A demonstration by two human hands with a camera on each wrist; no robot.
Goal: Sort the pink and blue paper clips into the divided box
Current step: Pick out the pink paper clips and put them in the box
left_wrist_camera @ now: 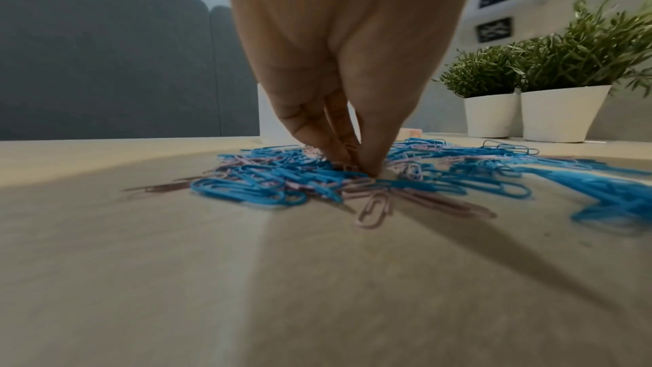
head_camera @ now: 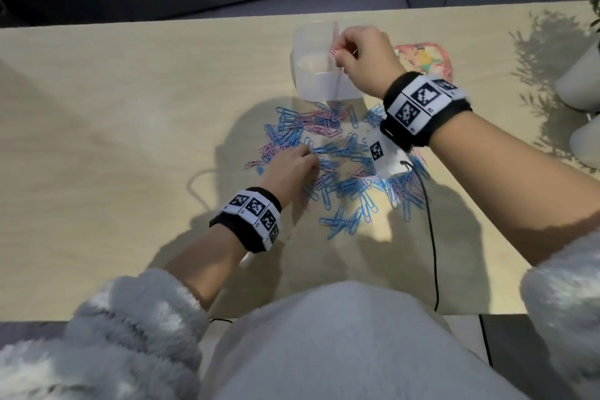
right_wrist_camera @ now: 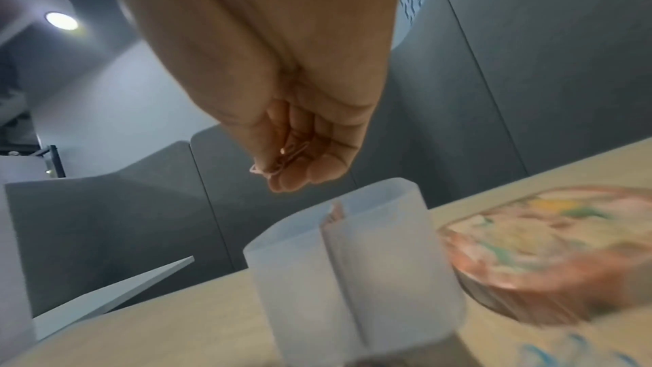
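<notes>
A loose pile of pink and blue paper clips (head_camera: 341,166) lies spread on the wooden table. Behind it stands a translucent divided box (head_camera: 311,88) with an upright divider (right_wrist_camera: 345,261). My right hand (head_camera: 344,49) hovers over the box, its curled fingers holding a few pink paper clips (right_wrist_camera: 282,161) above the divider. My left hand (head_camera: 305,156) is down at the pile's left side. In the left wrist view its thumb and fingertips (left_wrist_camera: 370,166) pinch together on a pink clip (left_wrist_camera: 349,149) among the clips (left_wrist_camera: 254,186).
A round colourful tin (head_camera: 422,58) sits right of the box. White pots with green plants (left_wrist_camera: 561,113) stand at the table's far right. A white tagged block (head_camera: 380,153) and a black cable (head_camera: 428,221) lie in the pile's right part.
</notes>
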